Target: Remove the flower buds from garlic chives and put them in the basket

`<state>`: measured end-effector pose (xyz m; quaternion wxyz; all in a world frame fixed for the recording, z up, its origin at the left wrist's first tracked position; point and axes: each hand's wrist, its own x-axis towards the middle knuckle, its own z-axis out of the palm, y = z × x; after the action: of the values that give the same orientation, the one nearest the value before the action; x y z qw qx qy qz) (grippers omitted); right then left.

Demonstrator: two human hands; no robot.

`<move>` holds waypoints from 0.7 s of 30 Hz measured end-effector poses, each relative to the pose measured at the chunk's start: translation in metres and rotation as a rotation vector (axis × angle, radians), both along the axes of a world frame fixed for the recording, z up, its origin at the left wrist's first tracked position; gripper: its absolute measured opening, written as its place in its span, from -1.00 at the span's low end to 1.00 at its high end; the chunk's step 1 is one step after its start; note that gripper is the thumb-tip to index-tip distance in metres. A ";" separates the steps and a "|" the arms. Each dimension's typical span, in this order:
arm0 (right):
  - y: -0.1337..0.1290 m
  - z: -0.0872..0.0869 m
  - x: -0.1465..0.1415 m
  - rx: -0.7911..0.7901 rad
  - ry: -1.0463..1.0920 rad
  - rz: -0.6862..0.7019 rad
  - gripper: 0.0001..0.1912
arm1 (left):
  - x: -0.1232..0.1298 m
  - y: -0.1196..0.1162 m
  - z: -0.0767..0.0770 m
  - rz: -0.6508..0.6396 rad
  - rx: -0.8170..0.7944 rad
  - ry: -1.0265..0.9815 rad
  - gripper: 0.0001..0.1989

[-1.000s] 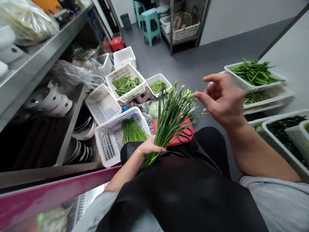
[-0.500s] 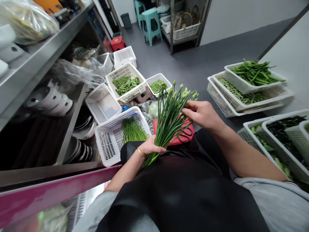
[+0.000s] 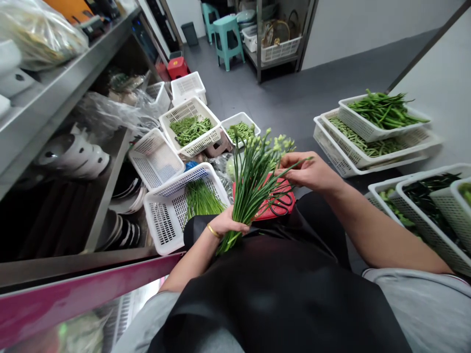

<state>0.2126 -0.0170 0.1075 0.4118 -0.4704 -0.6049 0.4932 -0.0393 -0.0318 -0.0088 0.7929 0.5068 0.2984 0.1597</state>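
Observation:
My left hand (image 3: 231, 223), with a gold bracelet at the wrist, is wrapped round the lower stems of a bunch of green flowering chives (image 3: 250, 184). The buds fan out at the top. At the bunch's right side my right hand (image 3: 303, 171) pinches a chive stem (image 3: 283, 172) between thumb and fingers, its tip pointing right. Behind the bunch lies a red stool or box (image 3: 289, 189), partly hidden, with black-handled scissors (image 3: 281, 203) on it. Cut green stems (image 3: 202, 201) lie in a white basket (image 3: 162, 235) left of my left hand.
White baskets of green beans (image 3: 193, 128) stand ahead on the floor. Stacked baskets of beans and peppers (image 3: 384, 110) are at the right, with leafy greens (image 3: 427, 196) nearer. A metal shelf (image 3: 66, 83) runs along the left.
My right hand has moved slightly down and now has a stem pulled out sideways from the bunch. The bunch spreads further right, and the view has shifted slightly.

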 end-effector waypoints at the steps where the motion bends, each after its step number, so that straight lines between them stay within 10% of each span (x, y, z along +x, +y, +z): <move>1: -0.001 0.001 0.000 0.010 0.001 -0.002 -0.65 | -0.001 0.001 0.000 -0.004 -0.010 -0.017 -0.53; 9: -0.001 0.003 0.003 0.129 -0.114 -0.032 -0.75 | -0.003 0.005 0.001 0.054 0.022 -0.077 -0.53; 21: 0.009 0.006 0.004 0.423 -0.345 -0.507 -0.76 | -0.004 0.006 -0.003 0.064 0.083 -0.039 -0.49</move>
<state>0.2166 -0.0078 0.1140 0.5009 -0.5861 -0.6181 0.1532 -0.0431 -0.0261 -0.0116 0.7713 0.5262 0.2921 0.2072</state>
